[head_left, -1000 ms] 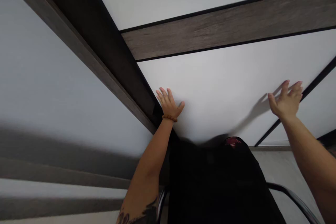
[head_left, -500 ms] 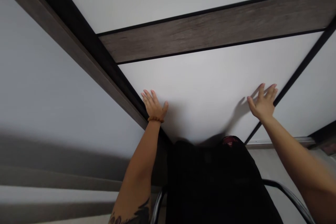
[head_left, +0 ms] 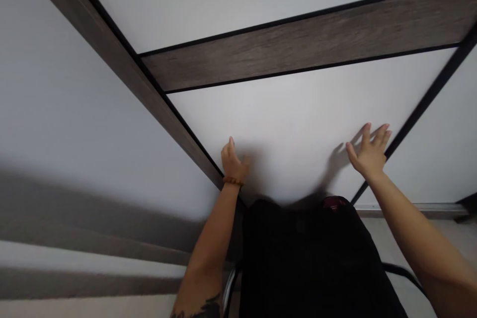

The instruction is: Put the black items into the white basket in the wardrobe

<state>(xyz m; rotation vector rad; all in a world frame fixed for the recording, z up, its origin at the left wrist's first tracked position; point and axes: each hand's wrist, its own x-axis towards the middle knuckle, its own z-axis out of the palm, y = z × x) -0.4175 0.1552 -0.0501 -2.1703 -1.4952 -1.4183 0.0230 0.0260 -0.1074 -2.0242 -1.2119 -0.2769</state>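
A sliding wardrobe door [head_left: 294, 109] fills the middle of the head view, with white panels, a grey wood-look band [head_left: 279, 52] and thin black trim. My left hand [head_left: 234, 161], wearing a brown bead bracelet [head_left: 233, 180], is by the door's lower left side. Its fingers are partly bent and apart, and nothing is in it. On the lower right part of the door, my right hand [head_left: 368, 154] is spread open beside the black upright edge [head_left: 417, 109]. Whether its palm touches the surface cannot be made out.
The brown wood-look side frame [head_left: 122, 79] runs along the door's left, next to a pale wall [head_left: 67, 99]. Below lie my dark-clothed legs [head_left: 313, 263] on a chair with a curved metal armrest [head_left: 229, 290]. A floor rail [head_left: 417, 207] shows at right.
The dark gap between the door's left edge and the side frame has narrowed as the door slid left. My left hand has come away from that edge, its fingers bending. My right hand stays spread.
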